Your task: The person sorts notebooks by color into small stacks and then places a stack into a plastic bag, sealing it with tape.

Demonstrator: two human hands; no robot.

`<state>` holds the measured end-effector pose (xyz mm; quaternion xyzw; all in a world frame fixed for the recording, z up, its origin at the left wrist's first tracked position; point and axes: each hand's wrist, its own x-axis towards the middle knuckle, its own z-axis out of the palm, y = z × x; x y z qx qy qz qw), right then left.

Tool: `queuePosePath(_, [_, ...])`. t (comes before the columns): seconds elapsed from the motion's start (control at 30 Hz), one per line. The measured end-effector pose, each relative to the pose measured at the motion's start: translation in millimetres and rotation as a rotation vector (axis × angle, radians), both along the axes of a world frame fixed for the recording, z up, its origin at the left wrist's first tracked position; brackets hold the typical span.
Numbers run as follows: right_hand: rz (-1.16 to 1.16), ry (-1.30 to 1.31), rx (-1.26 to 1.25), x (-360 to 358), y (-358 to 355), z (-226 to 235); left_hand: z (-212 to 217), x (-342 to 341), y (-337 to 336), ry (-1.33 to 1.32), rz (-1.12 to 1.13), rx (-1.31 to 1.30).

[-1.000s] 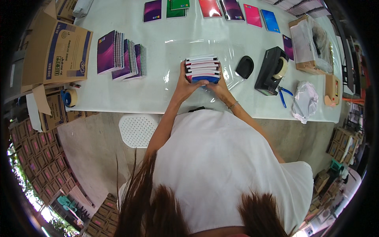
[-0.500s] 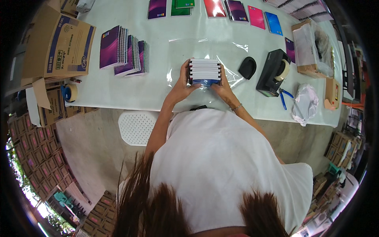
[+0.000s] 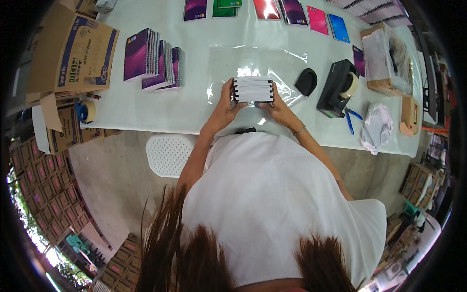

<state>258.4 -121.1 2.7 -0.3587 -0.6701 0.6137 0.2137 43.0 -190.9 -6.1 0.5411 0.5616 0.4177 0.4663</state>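
I see a pale bench [image 3: 160,114] carrying purple notebooks [image 3: 137,56] in stacks at left, a clear plastic sheet [image 3: 253,61] mid-bench, loose coloured notebooks [image 3: 317,20] toward the far edge, and, rightward, a black tape dispenser [image 3: 332,95], blue pliers [image 3: 350,125] and a crumpled white bundle [image 3: 377,129].

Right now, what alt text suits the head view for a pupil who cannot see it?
A person's left grip and right grip hold a stack of notebooks between them, over a clear plastic sheet on a pale table. Purple spiral notebooks sit to the left; a black tape dispenser stands to the right.
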Motion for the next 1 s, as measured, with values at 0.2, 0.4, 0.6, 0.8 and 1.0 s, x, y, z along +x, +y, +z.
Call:
queuePosePath(0.2, [0.135, -0.291, 0.432, 26, 3, 4, 0, -4, 2, 0.004, -0.012, -0.019])
queuePosePath(0.4, [0.187, -0.503, 0.743, 83, -36, 1, 7, -5, 6, -0.085, 0.032, -0.016])
queuePosePath(0.6, [0.029, -0.538, 0.687, 129, -73, -4, 21, -9, 11, -0.285, 0.077, -0.069])
queuePosePath(0.8, [-0.394, 0.059, 0.098, 62, -30, 32, 38, 13, 11, -0.445, 0.058, -0.315])
queuePosePath(1.0, [-0.172, 0.009, -0.439, 34, 3, 44, 23, 25, 17, -0.542, 0.068, -0.466])
